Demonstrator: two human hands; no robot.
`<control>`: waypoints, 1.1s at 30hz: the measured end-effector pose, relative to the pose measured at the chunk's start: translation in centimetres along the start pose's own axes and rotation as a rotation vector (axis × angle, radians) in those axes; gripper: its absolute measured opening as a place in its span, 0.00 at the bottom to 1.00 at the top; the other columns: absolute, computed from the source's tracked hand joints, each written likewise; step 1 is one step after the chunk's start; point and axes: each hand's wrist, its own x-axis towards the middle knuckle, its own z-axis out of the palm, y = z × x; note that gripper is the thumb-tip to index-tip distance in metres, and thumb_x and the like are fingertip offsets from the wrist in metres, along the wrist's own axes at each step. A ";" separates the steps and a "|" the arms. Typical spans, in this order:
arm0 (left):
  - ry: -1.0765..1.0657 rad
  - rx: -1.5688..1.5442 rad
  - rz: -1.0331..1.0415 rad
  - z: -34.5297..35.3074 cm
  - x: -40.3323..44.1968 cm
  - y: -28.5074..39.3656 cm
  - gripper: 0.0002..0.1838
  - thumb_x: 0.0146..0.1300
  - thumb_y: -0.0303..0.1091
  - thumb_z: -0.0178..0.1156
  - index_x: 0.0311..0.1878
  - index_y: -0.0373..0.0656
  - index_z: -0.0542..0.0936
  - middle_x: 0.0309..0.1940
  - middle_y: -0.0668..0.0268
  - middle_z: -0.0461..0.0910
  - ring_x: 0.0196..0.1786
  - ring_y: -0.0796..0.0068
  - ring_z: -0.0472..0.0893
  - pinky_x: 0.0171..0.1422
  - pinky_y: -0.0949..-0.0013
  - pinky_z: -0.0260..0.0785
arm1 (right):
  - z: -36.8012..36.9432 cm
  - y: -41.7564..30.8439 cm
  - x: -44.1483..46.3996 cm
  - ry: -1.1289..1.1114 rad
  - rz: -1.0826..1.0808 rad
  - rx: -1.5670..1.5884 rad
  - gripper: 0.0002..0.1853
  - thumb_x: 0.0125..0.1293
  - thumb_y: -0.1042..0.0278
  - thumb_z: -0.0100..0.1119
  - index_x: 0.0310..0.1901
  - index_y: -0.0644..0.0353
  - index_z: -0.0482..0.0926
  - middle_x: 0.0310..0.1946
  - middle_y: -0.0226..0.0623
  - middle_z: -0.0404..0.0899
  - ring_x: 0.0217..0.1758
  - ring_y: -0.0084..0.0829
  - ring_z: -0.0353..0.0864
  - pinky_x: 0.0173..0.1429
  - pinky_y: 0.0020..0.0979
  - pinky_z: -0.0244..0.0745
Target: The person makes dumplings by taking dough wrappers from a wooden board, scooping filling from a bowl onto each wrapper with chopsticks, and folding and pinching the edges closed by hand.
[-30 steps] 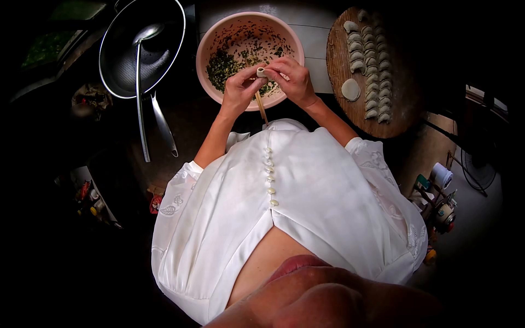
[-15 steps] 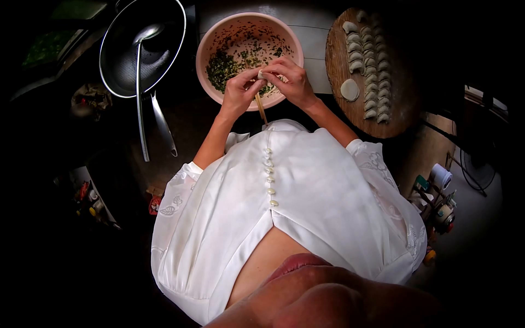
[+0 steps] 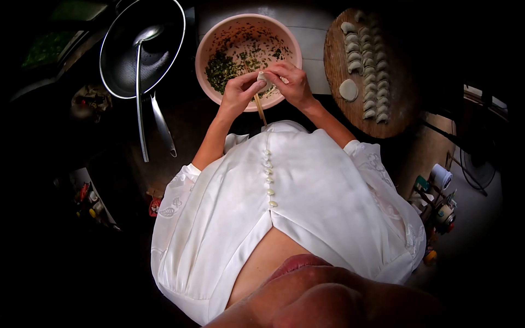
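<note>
Over the near edge of a pink bowl point(image 3: 202, 65), my left hand point(image 3: 239, 93) and my right hand point(image 3: 292, 85) meet around a small pale dumpling point(image 3: 262, 77). The fingertips of both hands pinch it, and it is partly covered by them. Chopped green filling point(image 3: 220, 70) lies in the bowl, mostly at its left side. Below the dumpling, wooden chopsticks point(image 3: 260, 109) lean over the bowl's near rim.
On the right, a round wooden board point(image 3: 336, 54) bears rows of folded dumplings point(image 3: 369, 71) and one flat dough wrapper point(image 3: 349, 90). At the upper left is a dark pan point(image 3: 115, 71) with a metal ladle point(image 3: 139, 82) in it.
The fingers of both hands have closed in on the dough, and its rolled open end no longer shows. The dumpling now looks pinched to a point at the top.
</note>
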 end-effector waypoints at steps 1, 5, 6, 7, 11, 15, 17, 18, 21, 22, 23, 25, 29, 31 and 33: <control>0.000 0.019 -0.042 -0.1 -0.1 0.2 0.16 0.72 0.28 0.65 0.60 0.33 0.83 0.47 0.65 0.86 0.48 0.80 0.83 0.56 0.75 0.77 | 0.0 0.0 0.1 -0.001 -0.002 0.001 0.08 0.67 0.72 0.67 0.46 0.63 0.87 0.39 0.40 0.85 0.41 0.38 0.85 0.46 0.35 0.81; -0.017 0.034 -0.023 -0.5 0.0 -0.2 0.16 0.72 0.29 0.65 0.59 0.32 0.83 0.46 0.65 0.86 0.47 0.81 0.82 0.55 0.75 0.77 | -0.6 -0.5 0.9 -0.080 0.048 0.070 0.07 0.67 0.71 0.67 0.43 0.64 0.86 0.39 0.41 0.84 0.43 0.38 0.85 0.47 0.36 0.81; -0.034 0.075 -0.029 -0.6 0.1 -0.3 0.17 0.72 0.30 0.66 0.60 0.33 0.83 0.45 0.65 0.87 0.46 0.81 0.82 0.53 0.75 0.76 | -0.6 -0.6 1.0 -0.118 0.035 0.073 0.07 0.68 0.70 0.66 0.43 0.64 0.87 0.38 0.42 0.84 0.44 0.38 0.85 0.47 0.36 0.80; -0.050 0.115 -0.035 -0.7 0.1 -0.3 0.18 0.71 0.30 0.66 0.61 0.33 0.82 0.44 0.66 0.87 0.46 0.82 0.83 0.52 0.75 0.76 | -0.6 -0.5 1.0 -0.118 0.035 0.073 0.07 0.68 0.70 0.66 0.43 0.64 0.87 0.38 0.42 0.84 0.44 0.38 0.85 0.47 0.36 0.80; -0.062 0.103 -0.042 -0.6 0.0 -0.1 0.17 0.71 0.31 0.67 0.59 0.33 0.83 0.43 0.66 0.87 0.45 0.82 0.82 0.51 0.75 0.76 | -0.3 0.0 0.6 -0.102 -0.051 -0.054 0.07 0.67 0.71 0.66 0.43 0.64 0.87 0.38 0.41 0.84 0.43 0.40 0.84 0.47 0.38 0.79; -0.071 0.133 -0.047 -0.9 0.1 -0.1 0.17 0.70 0.33 0.68 0.57 0.34 0.84 0.42 0.66 0.88 0.44 0.82 0.82 0.52 0.75 0.75 | -0.1 -0.1 0.8 -0.088 0.039 0.023 0.07 0.66 0.71 0.67 0.40 0.65 0.85 0.35 0.41 0.83 0.42 0.42 0.82 0.48 0.39 0.78; -0.076 0.145 -0.051 -1.0 0.1 -0.4 0.17 0.70 0.34 0.68 0.57 0.34 0.84 0.42 0.67 0.88 0.45 0.82 0.82 0.52 0.74 0.76 | -0.3 -0.3 1.3 -0.122 0.006 0.033 0.07 0.66 0.70 0.66 0.41 0.65 0.86 0.35 0.41 0.83 0.43 0.42 0.82 0.48 0.39 0.78; -0.077 0.155 -0.038 -0.9 0.1 -0.2 0.17 0.70 0.34 0.68 0.56 0.33 0.85 0.41 0.67 0.87 0.43 0.82 0.82 0.51 0.74 0.75 | -0.4 -0.2 1.5 -0.157 -0.032 0.044 0.07 0.67 0.70 0.66 0.41 0.65 0.86 0.35 0.40 0.83 0.43 0.42 0.82 0.48 0.39 0.78; -0.086 0.200 -0.020 -1.1 0.3 -0.2 0.16 0.70 0.35 0.67 0.54 0.33 0.85 0.39 0.67 0.87 0.41 0.82 0.80 0.48 0.74 0.74 | -0.2 0.7 1.6 -0.208 -0.089 -0.084 0.07 0.67 0.70 0.65 0.40 0.65 0.85 0.35 0.40 0.83 0.42 0.41 0.82 0.47 0.39 0.78; -0.094 0.234 -0.016 -1.2 0.3 -0.3 0.16 0.71 0.35 0.67 0.53 0.32 0.85 0.37 0.67 0.86 0.40 0.83 0.80 0.46 0.74 0.73 | -0.2 0.7 1.5 -0.210 -0.089 -0.083 0.07 0.67 0.70 0.65 0.40 0.65 0.85 0.35 0.40 0.83 0.42 0.41 0.82 0.47 0.39 0.78; -0.092 0.233 -0.015 -1.2 0.3 -0.5 0.16 0.71 0.35 0.67 0.53 0.32 0.85 0.37 0.67 0.86 0.40 0.83 0.80 0.46 0.74 0.73 | -0.1 0.6 1.4 -0.212 -0.071 -0.072 0.07 0.67 0.70 0.65 0.39 0.65 0.85 0.34 0.40 0.82 0.41 0.41 0.81 0.47 0.39 0.77; -0.073 0.239 -0.018 -1.2 0.2 -0.8 0.15 0.71 0.36 0.66 0.51 0.33 0.85 0.34 0.68 0.85 0.37 0.83 0.78 0.43 0.73 0.71 | -0.1 0.7 1.3 -0.219 -0.055 -0.060 0.06 0.67 0.71 0.64 0.38 0.65 0.85 0.34 0.40 0.81 0.41 0.41 0.81 0.47 0.40 0.77; -0.091 0.246 -0.023 -1.5 0.2 -1.4 0.14 0.71 0.36 0.66 0.49 0.33 0.86 0.33 0.68 0.85 0.37 0.82 0.78 0.43 0.73 0.72 | -0.3 0.7 1.6 -0.240 -0.025 -0.006 0.07 0.69 0.71 0.63 0.41 0.67 0.84 0.34 0.41 0.80 0.37 0.39 0.81 0.42 0.37 0.77; -0.116 0.241 -0.063 -1.5 0.2 -1.1 0.16 0.73 0.36 0.65 0.53 0.31 0.84 0.40 0.70 0.86 0.44 0.84 0.80 0.51 0.75 0.74 | -0.4 1.0 1.8 -0.293 -0.055 -0.033 0.07 0.69 0.71 0.63 0.42 0.66 0.84 0.34 0.41 0.80 0.36 0.39 0.81 0.41 0.37 0.76; -0.099 0.230 -0.043 -1.3 0.1 -1.1 0.15 0.72 0.36 0.65 0.51 0.32 0.85 0.37 0.68 0.85 0.41 0.83 0.79 0.48 0.74 0.73 | -0.1 1.3 1.8 -0.287 -0.135 -0.118 0.07 0.70 0.71 0.63 0.42 0.66 0.85 0.33 0.41 0.80 0.35 0.39 0.81 0.41 0.36 0.76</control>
